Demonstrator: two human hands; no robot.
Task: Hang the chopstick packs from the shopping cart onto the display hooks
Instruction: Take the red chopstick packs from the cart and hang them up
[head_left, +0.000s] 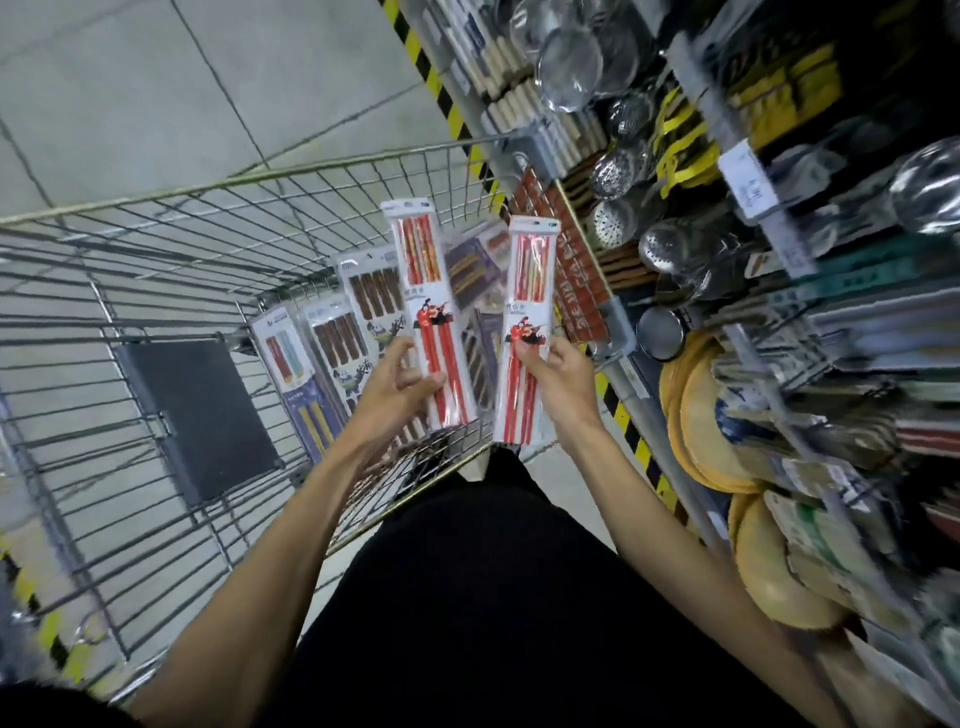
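Each hand holds one pack of red chopsticks upright above the wire shopping cart (218, 244). My left hand (397, 387) grips the lower part of the left pack (428, 291). My right hand (558, 382) pinches the lower part of the right pack (527, 312). Several more chopstick packs (358, 312), with brown, red and yellow sticks, lean against the cart's right wall behind the held ones. The display shelving (789, 291) stands to the right; its hooks are blurred and I cannot make them out.
A dark flap (200, 410) lies in the cart's left part. Metal strainers and skimmers (623, 176) hang on the upper shelving, round bamboo mats (711, 431) lower down. A yellow-black striped edge (631, 426) runs along the shelf base. My dark-clothed body fills the bottom centre.
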